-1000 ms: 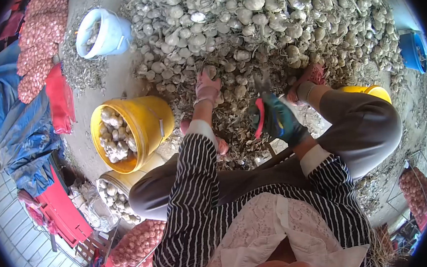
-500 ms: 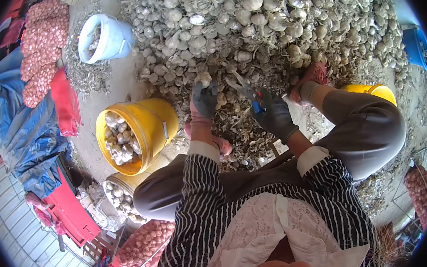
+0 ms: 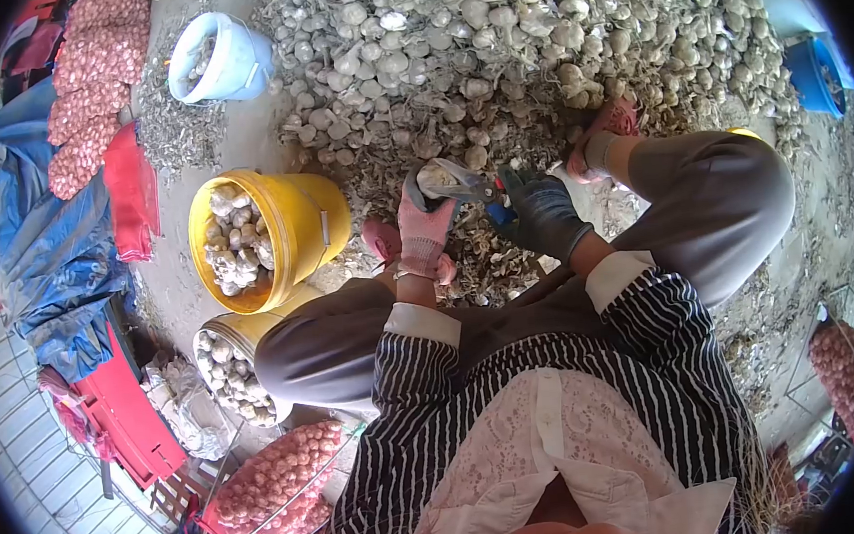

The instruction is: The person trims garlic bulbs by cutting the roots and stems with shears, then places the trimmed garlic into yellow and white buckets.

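Note:
My left hand [image 3: 425, 219], in a pink and dark glove, is closed around a garlic bulb [image 3: 434, 179] in front of my knees. My right hand [image 3: 543, 216], in a dark glove, grips shears [image 3: 478, 189] with red and blue handles. The shears' blades point left and lie at the bulb held in my left hand. Beyond both hands a large heap of garlic bulbs [image 3: 489, 31] covers the ground.
A yellow bucket [image 3: 294, 232] holding bulbs stands to the left, with another full bucket [image 3: 269, 330] below it. Light blue [image 3: 241, 66] and blue [image 3: 813, 76] buckets stand farther out. Filled mesh bags [image 3: 279, 489] and a blue tarp [image 3: 33, 228] lie around.
My left hand has turned its pink back into view with the bulb in its fingers. The shears have come left onto the bulb. The whole view has shifted slightly.

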Available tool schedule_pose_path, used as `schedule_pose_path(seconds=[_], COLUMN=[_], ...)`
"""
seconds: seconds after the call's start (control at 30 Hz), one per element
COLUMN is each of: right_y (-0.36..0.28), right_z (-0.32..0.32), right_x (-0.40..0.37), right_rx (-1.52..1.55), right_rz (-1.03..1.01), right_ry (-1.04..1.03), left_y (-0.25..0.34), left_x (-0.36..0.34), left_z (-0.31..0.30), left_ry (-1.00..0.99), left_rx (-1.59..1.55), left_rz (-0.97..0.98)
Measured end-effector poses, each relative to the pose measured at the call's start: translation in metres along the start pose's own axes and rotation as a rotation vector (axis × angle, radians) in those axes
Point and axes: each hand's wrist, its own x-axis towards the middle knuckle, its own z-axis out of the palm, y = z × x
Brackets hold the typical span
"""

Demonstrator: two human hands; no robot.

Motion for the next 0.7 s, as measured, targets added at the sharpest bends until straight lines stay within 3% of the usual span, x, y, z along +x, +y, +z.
schedule_pose_path(seconds=[0.03,0.37,0.57,0.63,0.67,0.7], right_y=[0.001,0.024,0.031,0.040,0.046,0.054], right_z=[0.001,0.035,0.030,0.028,0.026,0.041], right_x=[-0.002,-0.016,-0.007,0.002,0.009,0.011], right_rx=[-0.003,-0.010,0.006,-0.047,-0.105,-0.068], right_rz=[0.007,0.014,0.093,0.059,0.023,0.058], right_ry=[0.001,-0.128,-0.255,-0.310,-0.361,-0.277], left_y=[-0.005,-0.007,-0.032,-0.026,-0.019,-0.016], left_x=[-0.002,-0.022,-0.017,-0.021,-0.022,-0.026], left_z=[-0.001,0.005,0.008,0.016,0.021,0.026], left_ry=[-0.029,-0.118,-0.196,-0.302,-0.309,-0.358], left_rx=[0.133,0.303,0.140,-0.176,-0.168,-0.156], left_rz=[0.024,0.086,-0.088,-0.195,-0.187,-0.063])
